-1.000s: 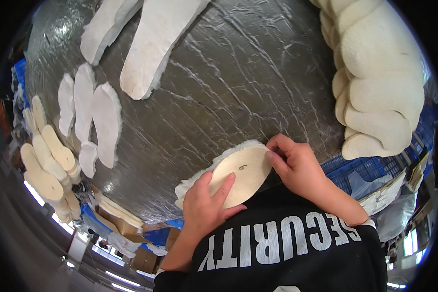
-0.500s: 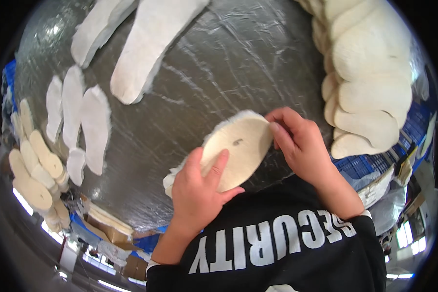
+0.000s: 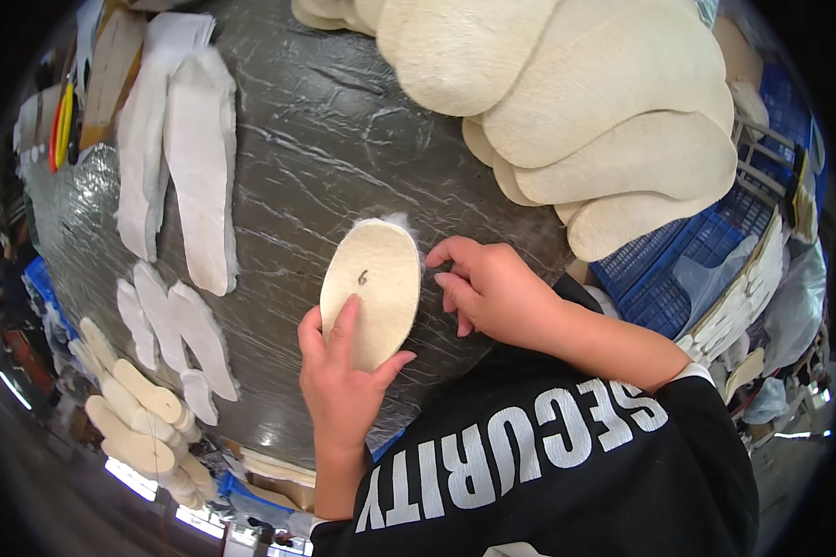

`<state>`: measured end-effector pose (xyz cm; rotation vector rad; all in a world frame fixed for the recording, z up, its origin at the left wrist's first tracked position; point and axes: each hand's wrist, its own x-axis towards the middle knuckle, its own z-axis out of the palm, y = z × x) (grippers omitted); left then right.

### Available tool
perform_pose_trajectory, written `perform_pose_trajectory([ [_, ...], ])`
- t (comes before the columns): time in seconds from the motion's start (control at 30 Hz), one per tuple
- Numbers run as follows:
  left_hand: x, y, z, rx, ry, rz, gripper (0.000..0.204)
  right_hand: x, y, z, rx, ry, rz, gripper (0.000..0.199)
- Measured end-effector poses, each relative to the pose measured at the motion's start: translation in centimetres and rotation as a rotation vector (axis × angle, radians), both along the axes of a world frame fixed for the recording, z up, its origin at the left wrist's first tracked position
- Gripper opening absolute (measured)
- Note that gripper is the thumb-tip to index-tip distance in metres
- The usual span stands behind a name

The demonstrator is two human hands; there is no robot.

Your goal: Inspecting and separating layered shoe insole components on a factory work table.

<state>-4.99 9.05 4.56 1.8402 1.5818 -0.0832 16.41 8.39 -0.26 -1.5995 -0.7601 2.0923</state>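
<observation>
Holding the lower end of a cream insole (image 3: pixel 381 302), the left hand (image 3: pixel 342 395) lays its index finger on the face, just below a small dark mark, with the thumb stretched out at the right edge. The insole is just in front of the person, over the dark, wrinkled desk (image 3: pixel 279 176), its rounded end pointing away and a tuft of white fluff (image 3: pixel 398 221) showing behind that end. The right hand (image 3: pixel 502 290) is just beside the insole's right edge, fingers half curled, thumb and index finger a little apart, nothing visible in its grasp; whether a fingertip touches the edge, I cannot tell. Farther right lies an overlapping pile of cream insoles (image 3: pixel 613 139), near a blue crate (image 3: pixel 655 269). Long white fluffy pieces (image 3: pixel 200 158) lie on the left.
</observation>
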Motion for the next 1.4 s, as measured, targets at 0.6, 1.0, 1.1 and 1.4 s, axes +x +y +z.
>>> perform_pose_trajectory([
  [0.6,0.9,-0.6,-1.8,0.168,0.147,-0.104,0.087,-0.5,-0.7,-0.8,0.294,-0.018,-0.018,0.032],
  [1.0,-1.1,0.0,0.2,0.086,-0.095,0.016,0.055,-1.4,2.3,0.8,0.971,-0.539,0.165,0.037],
  [1.1,-1.3,0.2,-0.3,0.065,-0.165,0.122,0.048,-2.5,4.9,0.8,1.145,-0.715,0.236,0.035],
  [1.4,-2.0,0.7,-2.0,-0.006,-0.265,0.247,0.026,-4.6,7.9,0.2,1.083,-0.734,0.506,0.029],
])
